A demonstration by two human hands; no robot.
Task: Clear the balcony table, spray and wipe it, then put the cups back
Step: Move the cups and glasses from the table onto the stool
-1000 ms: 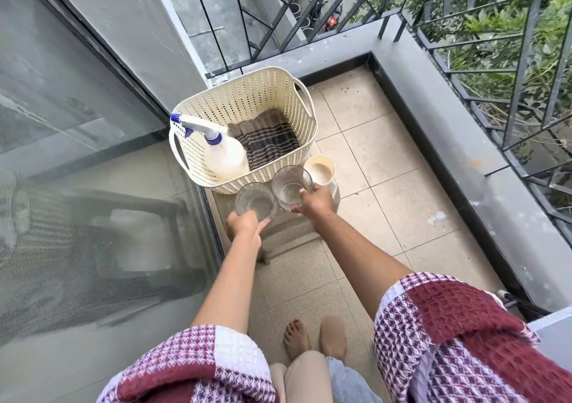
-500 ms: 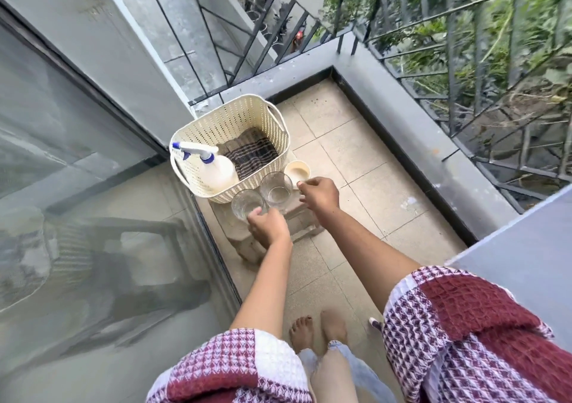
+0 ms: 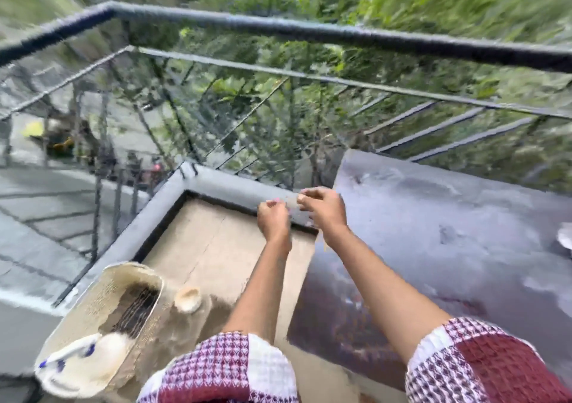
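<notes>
The view is heavily motion-blurred. My left hand (image 3: 274, 220) and my right hand (image 3: 325, 209) are raised side by side at the left edge of the grey balcony table (image 3: 433, 241), fingers curled. A faint clear glass (image 3: 292, 206) shows between them; each hand seems to grip a glass, but the outlines are smeared. The cream cup (image 3: 187, 299) stands on the low stool beside the cream basket (image 3: 102, 291) at lower left. In the basket lie the white spray bottle (image 3: 83, 359) and a dark checked cloth (image 3: 136, 306).
A black metal railing (image 3: 309, 31) and a grey ledge (image 3: 235, 187) close off the balcony, with foliage beyond. Beige floor tiles (image 3: 216, 247) lie between basket and table. A pale object (image 3: 565, 237) sits at the table's right edge.
The camera has swung up and right toward the table. Both hands have lifted away from the stool to the table's edge; the two glasses no longer stand by the cream cup.
</notes>
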